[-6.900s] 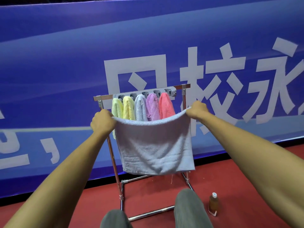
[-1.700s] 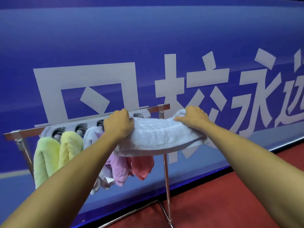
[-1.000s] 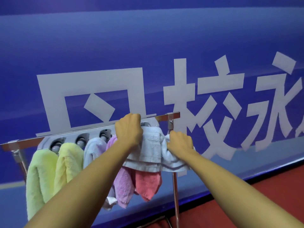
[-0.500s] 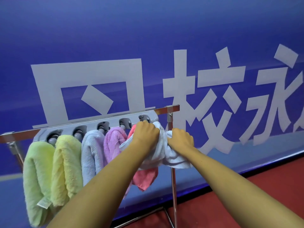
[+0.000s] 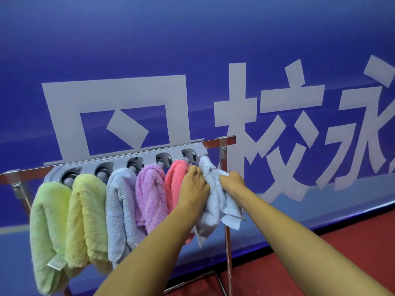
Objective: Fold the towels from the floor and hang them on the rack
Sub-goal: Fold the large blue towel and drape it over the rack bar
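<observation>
Head view: L hand (image 5: pixel 195 186) & R hand (image 5: pixel 232 181) both clutch pale towel (image 5: pixel 211 199), bunched at rack (image 5: pixel 222 142) end hook beside pink towel (image 5: pixel 176 180). Prob soft, light, floppy; best gripped near top fold.

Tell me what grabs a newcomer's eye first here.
Five bright towels, from the green towel to the pink towel, hang in a row on the rack, lower left. At its right end the left hand and the right hand grip a pale towel. A blue banner with huge white characters fills the background.
</observation>
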